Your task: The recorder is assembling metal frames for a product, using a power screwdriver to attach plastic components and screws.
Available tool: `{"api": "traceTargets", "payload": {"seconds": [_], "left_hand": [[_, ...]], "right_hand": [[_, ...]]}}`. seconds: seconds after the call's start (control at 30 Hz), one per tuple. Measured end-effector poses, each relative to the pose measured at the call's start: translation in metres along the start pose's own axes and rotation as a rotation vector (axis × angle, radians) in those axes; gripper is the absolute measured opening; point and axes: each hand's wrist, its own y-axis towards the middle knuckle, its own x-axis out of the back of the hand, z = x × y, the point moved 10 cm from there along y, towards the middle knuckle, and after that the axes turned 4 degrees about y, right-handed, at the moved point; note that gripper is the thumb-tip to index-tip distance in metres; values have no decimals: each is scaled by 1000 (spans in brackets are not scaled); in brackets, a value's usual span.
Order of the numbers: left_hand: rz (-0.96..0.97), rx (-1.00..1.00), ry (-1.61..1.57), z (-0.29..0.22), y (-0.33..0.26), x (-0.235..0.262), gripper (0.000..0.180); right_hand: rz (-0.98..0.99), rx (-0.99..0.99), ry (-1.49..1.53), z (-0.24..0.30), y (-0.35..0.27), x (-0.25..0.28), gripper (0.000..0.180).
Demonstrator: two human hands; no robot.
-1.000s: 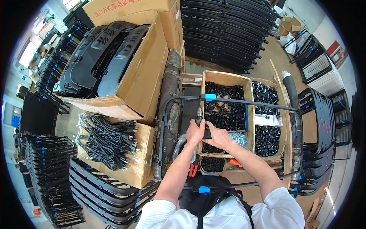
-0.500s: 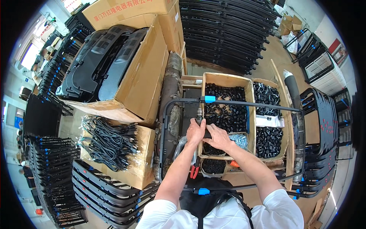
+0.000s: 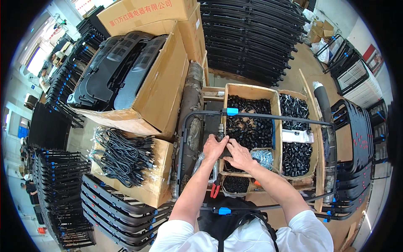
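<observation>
My left hand [image 3: 214, 148] is closed around the body of a dark power drill, whose metal chuck [image 3: 221, 128] points away from me at the frame's far bar. My right hand [image 3: 239, 154] wraps the drill's rear or handle, close beside the left; its fingers partly hide the tool. A black tubular frame [image 3: 277, 116] lies across the work area, with blue clips [image 3: 231, 111] on its far and near bars. The chuck sits just short of the far bar, near the blue clip; I cannot tell whether the bit touches.
Wooden bins hold black knobs [image 3: 252, 126], black-headed bolts [image 3: 295, 109] and silver screws [image 3: 263, 157]. Red-handled pliers [image 3: 215, 190] hang near me. Cables [image 3: 126, 155] lie on a carton at left, below a box of black plastic covers [image 3: 121, 63]. Stacked black frames [image 3: 121, 214] stand around.
Both hands and the drill have shifted very slightly nearer to me. The view has tilted a little; the frame rests in about the same place.
</observation>
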Motion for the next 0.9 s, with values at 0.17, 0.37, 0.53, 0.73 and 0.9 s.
{"api": "traceTargets", "payload": {"seconds": [0.17,0.37,0.53,0.73,0.9], "left_hand": [[-34,-61,83,-5,-5,4,74],[-75,-159,144,-7,-20,1,66],[-61,-233,159,-45,-28,-9,62],[-55,-216,155,-49,-25,-15,61],[-47,-223,154,-48,-23,-20,61]], "right_hand": [[-5,14,4,5,-6,0,59],[30,-28,-103,6,-23,1,60],[-68,-92,-48,-20,-32,21,63],[-65,-86,-47,-28,-30,28,60],[-39,-96,-33,-32,-30,29,61]]}}
